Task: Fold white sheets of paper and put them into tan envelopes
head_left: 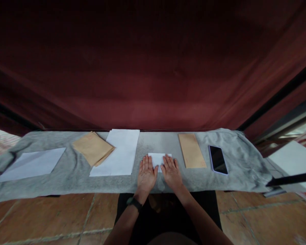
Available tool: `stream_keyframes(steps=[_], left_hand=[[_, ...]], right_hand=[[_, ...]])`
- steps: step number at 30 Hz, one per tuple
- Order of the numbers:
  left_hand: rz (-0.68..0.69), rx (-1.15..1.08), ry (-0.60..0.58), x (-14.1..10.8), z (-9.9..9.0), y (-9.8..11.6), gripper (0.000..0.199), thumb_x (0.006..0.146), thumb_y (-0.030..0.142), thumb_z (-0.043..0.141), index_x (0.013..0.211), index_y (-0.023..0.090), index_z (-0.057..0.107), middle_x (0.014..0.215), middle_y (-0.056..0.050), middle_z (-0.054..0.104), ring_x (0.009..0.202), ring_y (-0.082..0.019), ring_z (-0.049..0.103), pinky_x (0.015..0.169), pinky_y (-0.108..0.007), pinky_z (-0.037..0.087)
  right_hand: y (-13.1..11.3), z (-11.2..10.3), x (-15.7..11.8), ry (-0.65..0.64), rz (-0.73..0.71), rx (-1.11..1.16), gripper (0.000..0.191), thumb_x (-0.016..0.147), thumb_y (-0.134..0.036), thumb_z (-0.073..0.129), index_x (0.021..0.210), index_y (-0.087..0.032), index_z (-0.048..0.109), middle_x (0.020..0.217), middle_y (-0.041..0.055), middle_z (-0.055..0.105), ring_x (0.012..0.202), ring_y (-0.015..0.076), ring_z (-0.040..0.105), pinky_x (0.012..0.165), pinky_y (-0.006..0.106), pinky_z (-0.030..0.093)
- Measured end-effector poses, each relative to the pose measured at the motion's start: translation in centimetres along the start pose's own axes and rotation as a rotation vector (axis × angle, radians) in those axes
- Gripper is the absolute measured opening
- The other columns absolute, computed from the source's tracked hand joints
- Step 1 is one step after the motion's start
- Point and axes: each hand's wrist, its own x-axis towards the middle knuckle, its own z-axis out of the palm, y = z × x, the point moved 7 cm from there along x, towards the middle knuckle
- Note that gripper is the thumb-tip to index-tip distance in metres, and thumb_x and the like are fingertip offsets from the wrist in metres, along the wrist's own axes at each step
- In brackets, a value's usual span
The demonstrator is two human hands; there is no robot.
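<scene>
A small white folded paper point(158, 159) lies on the grey cloth in front of me. Flat on its left side rests my left hand point(147, 174), fingers stretched forward, with a dark watch on the wrist. My right hand point(171, 172) presses down on the paper's right side, its fingers also extended. Both thumbs point inward over the sheet. Just left of my hands is a stack of white paper point(123, 153), and to the right lies a brown envelope point(192, 151).
Several brown envelopes point(93, 148) overlap the paper stack's left edge. Further left is another white sheet point(33, 163). A phone point(218, 160) with a purple edge lies at the right. The grey cloth point(244, 160) covers the narrow table. A dark red curtain point(148, 85) hangs behind it.
</scene>
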Motion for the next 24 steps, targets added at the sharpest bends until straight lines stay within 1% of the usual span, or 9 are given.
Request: stream_keyframes(steps=[3,6,8,11,16,20,24], left_hand=[[0.005,0.003,-0.01,0.0,0.2,0.0,0.061,0.103,0.043,0.035,0.153,0.007,0.042,0.16,-0.021,0.038,0.151,-0.033,0.032,0.119,-0.053,0.035],[-0.007,-0.005,0.007,0.0,0.2,-0.1,0.064,0.103,0.043,0.034,0.155,0.008,0.037,0.159,-0.02,0.039,0.151,-0.031,0.032,0.12,-0.054,0.034],[-0.01,-0.014,0.016,0.0,0.3,-0.1,0.066,0.103,0.045,0.034,0.157,0.007,0.034,0.158,-0.02,0.04,0.151,-0.031,0.033,0.12,-0.054,0.033],[-0.007,-0.027,0.024,0.0,0.4,-0.1,0.068,0.103,0.047,0.033,0.157,0.006,0.033,0.159,-0.021,0.04,0.15,-0.032,0.034,0.121,-0.054,0.032],[-0.002,-0.028,0.028,0.1,0.6,-0.2,0.067,0.102,0.048,0.034,0.156,0.007,0.035,0.159,-0.021,0.04,0.15,-0.032,0.035,0.12,-0.055,0.032],[0.007,-0.005,0.017,0.1,0.4,0.0,0.062,0.102,0.046,0.036,0.154,0.012,0.042,0.159,-0.018,0.04,0.149,-0.032,0.036,0.119,-0.056,0.033],[0.024,0.02,-0.006,0.0,-0.2,0.1,0.056,0.102,0.039,0.036,0.151,0.014,0.046,0.16,-0.015,0.039,0.15,-0.031,0.034,0.121,-0.054,0.031]], right_hand=[[0.7,0.4,0.1,0.0,0.067,-0.027,0.052,0.106,-0.033,0.038,0.151,-0.009,0.045,0.157,0.0179,0.044,0.145,0.0289,0.041,0.119,0.05,0.027],[1.8,0.4,0.2,0.017,0.123,-0.047,0.055,0.106,-0.034,0.035,0.152,-0.005,0.042,0.156,0.0201,0.045,0.144,0.0304,0.042,0.119,0.051,0.028],[2.4,0.3,0.2,0.035,0.128,-0.053,0.056,0.106,-0.034,0.031,0.153,-0.006,0.041,0.155,0.0205,0.045,0.144,0.0305,0.043,0.119,0.053,0.028],[2.8,0.1,0.1,0.068,0.122,-0.063,0.056,0.106,-0.034,0.028,0.155,-0.009,0.04,0.155,0.0189,0.046,0.143,0.0297,0.045,0.118,0.054,0.029],[2.7,-0.1,0.1,0.103,0.116,-0.086,0.055,0.106,-0.034,0.029,0.152,-0.008,0.044,0.154,0.0183,0.047,0.142,0.0309,0.045,0.117,0.052,0.03],[2.8,0.2,0.2,0.068,0.122,-0.096,0.054,0.106,-0.033,0.03,0.153,-0.009,0.043,0.155,0.0176,0.046,0.144,0.0303,0.044,0.118,0.052,0.028],[2.8,0.5,0.2,0.035,0.137,-0.098,0.056,0.106,-0.034,0.029,0.153,-0.006,0.042,0.156,0.0205,0.043,0.144,0.0316,0.043,0.118,0.054,0.028]])
